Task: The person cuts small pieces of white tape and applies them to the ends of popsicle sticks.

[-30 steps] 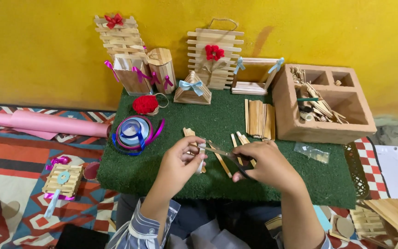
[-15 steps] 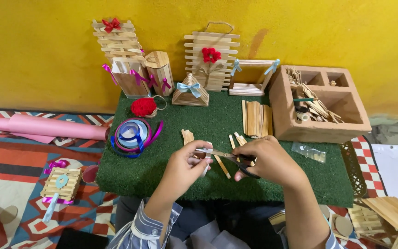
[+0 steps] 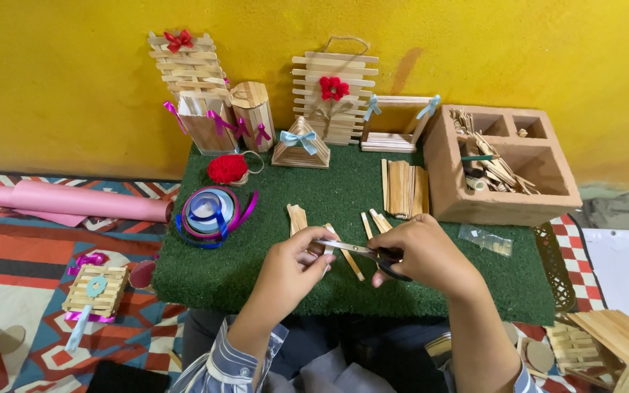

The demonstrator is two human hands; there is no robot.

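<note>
**Inspector A:** How are the scissors [image 3: 362, 251] held, and why so?

**Inspector B:** The black handles are gripped by the right hand [image 3: 424, 255], with the blades pointed left, level above the green turf-covered table [image 3: 256, 269]. This hold is judged to bring the blade tips to the left hand [image 3: 293, 266], whose fingers are pinched on a small wooden stick piece [image 3: 319, 247] at those tips. Both hands are thus closed on their objects, over the table's near edge.

**Inspector A:** Appearance of the piece?

**Inspector B:** Pale, thin, flat wood; mostly hidden by the fingers. Its length cannot be told.

**Inspector A:** Surroundings?

**Inspector B:** Loose sticks [image 3: 351, 255] are noted just below the blades, a stick stack [image 3: 402, 188] behind, ribbon spools [image 3: 209, 212] to the left, and a compartmented wooden box [image 3: 504, 196] to the right.
</note>
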